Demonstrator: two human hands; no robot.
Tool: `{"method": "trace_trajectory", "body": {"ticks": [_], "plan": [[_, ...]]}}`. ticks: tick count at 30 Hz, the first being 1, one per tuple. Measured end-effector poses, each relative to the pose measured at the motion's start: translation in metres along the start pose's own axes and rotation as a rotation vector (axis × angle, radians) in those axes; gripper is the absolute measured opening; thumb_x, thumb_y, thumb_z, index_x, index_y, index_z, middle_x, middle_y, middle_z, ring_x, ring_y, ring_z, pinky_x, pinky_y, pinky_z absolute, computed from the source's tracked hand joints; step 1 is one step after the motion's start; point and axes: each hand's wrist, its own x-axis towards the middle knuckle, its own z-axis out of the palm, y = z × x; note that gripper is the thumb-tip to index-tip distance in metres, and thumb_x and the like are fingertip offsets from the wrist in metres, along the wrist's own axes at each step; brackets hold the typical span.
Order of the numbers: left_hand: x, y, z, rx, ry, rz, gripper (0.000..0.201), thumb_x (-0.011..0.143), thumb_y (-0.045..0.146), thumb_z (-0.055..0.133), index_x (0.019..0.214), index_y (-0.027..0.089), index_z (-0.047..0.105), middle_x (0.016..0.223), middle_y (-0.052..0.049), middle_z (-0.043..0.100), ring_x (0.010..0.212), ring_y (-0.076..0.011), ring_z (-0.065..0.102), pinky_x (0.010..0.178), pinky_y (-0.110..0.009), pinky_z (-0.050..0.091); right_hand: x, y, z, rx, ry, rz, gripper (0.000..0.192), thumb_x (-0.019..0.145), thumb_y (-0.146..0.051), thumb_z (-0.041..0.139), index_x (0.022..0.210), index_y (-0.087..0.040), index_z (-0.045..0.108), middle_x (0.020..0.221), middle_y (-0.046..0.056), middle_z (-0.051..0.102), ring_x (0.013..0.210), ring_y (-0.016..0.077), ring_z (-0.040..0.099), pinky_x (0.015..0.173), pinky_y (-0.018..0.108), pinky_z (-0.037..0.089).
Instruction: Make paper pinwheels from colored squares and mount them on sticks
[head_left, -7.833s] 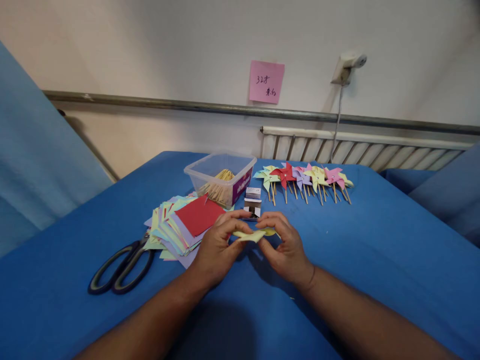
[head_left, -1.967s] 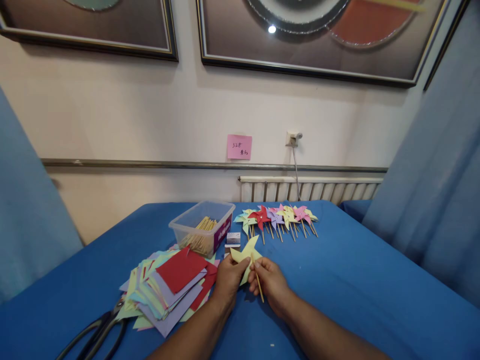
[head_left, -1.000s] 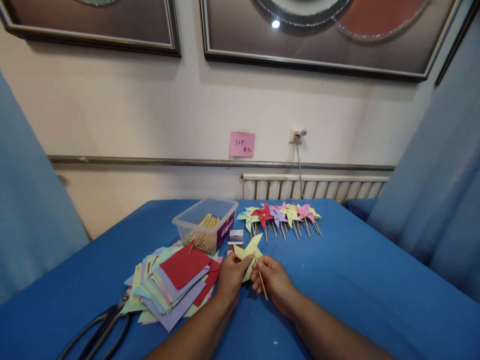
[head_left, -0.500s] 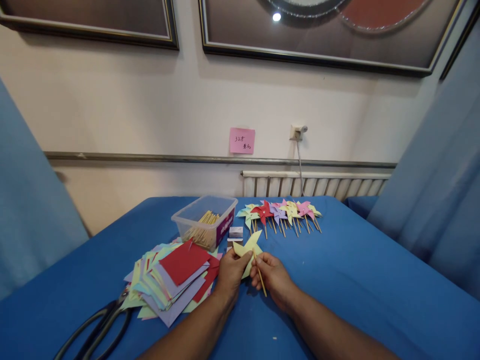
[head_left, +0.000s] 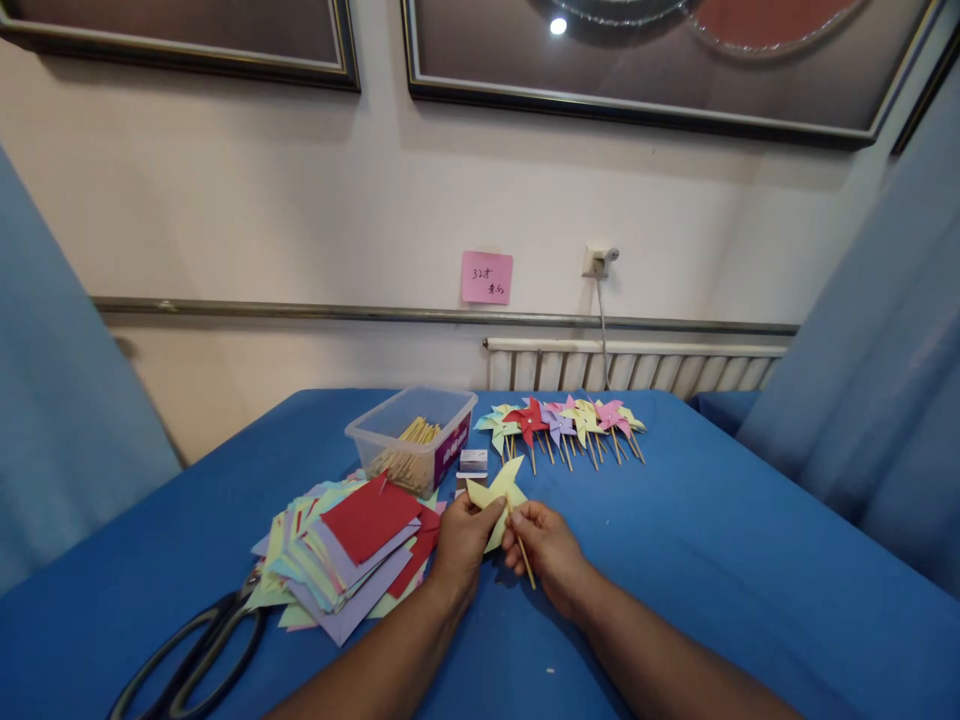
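A pale yellow paper pinwheel [head_left: 508,482] is pinched in my left hand [head_left: 463,540], with the thumb pressed near its centre. My right hand [head_left: 551,545] is closed on a thin wooden stick [head_left: 527,562], whose upper end lies against the middle of the pinwheel and whose lower end slants down to the right. Whether stick and paper are joined is hidden by my fingers. Just behind my left hand stands a small box [head_left: 472,462], partly covered by the hand and the pinwheel.
To the left lies a loose pile of coloured paper squares [head_left: 367,520] beside black-handled scissors [head_left: 195,650]. A clear plastic tub [head_left: 375,440] holds several wooden sticks [head_left: 409,455]. Several finished-looking pinwheels [head_left: 559,425] lie at the back of the blue-covered table [head_left: 712,560].
Both hands keep nearly the same hold on the pinwheel and stick. The whole view has shifted very slightly; nothing else visibly moves.
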Motion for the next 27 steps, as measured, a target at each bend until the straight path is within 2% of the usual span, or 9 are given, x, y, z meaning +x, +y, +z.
{"method": "trace_trajectory", "body": {"ticks": [18,27], "plan": [[-0.0037,0.0053,0.0016,-0.012,0.027,-0.003,0.03,0.056,0.036,0.075,0.073,0.014,0.065,0.057,-0.001,0.064,0.048,-0.0143,0.053,0.048,-0.024,0.04,-0.001,-0.0019,0.0009,-0.053,0.038,0.017,0.043,0.069,-0.056,0.067,0.071,-0.016,0.05,0.056,-0.002,0.06,0.038,0.0066,0.052,0.035,0.016,0.034],[-0.0021,0.0036,0.0001,0.0,0.015,-0.015,0.029,0.057,0.033,0.074,0.074,0.013,0.063,0.06,-0.001,0.064,0.048,-0.0125,0.052,0.049,-0.024,0.04,-0.0018,-0.0043,0.0014,-0.062,0.047,0.036,0.041,0.068,-0.052,0.069,0.071,-0.017,0.049,0.056,-0.002,0.06,0.039,0.007,0.052,0.036,0.016,0.035]]}}
